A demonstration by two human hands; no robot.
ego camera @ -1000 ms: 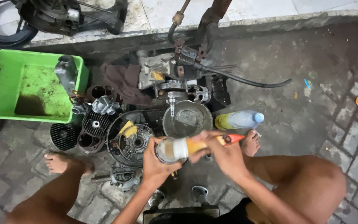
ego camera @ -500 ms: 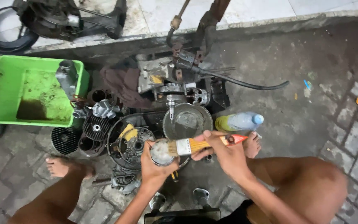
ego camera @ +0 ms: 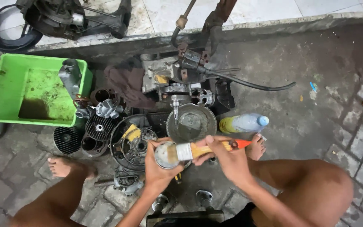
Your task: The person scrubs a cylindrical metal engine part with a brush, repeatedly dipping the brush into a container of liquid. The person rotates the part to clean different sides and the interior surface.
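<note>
The left hand [ego camera: 158, 168] clasps a round metal engine part [ego camera: 166, 154] just below the metal bowl [ego camera: 191, 122]. The right hand [ego camera: 227, 157] grips a paintbrush [ego camera: 198, 149], bristles lying across that part. A clear plastic bottle [ego camera: 244, 123] with blue cap and yellowish contents lies beside the bowl; a green plastic tub [ego camera: 9, 90] sits far left.

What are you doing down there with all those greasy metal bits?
A person squats barefoot on the paving among engine parts. The left hand holds a small round metal part, and the right hand lays a paintbrush with a yellow and orange handle across it. Just beyond sits a metal bowl of murky liquid, with a plastic bottle lying beside it. A green tub stands off to the left, and finned cylinders lie near it.
</note>
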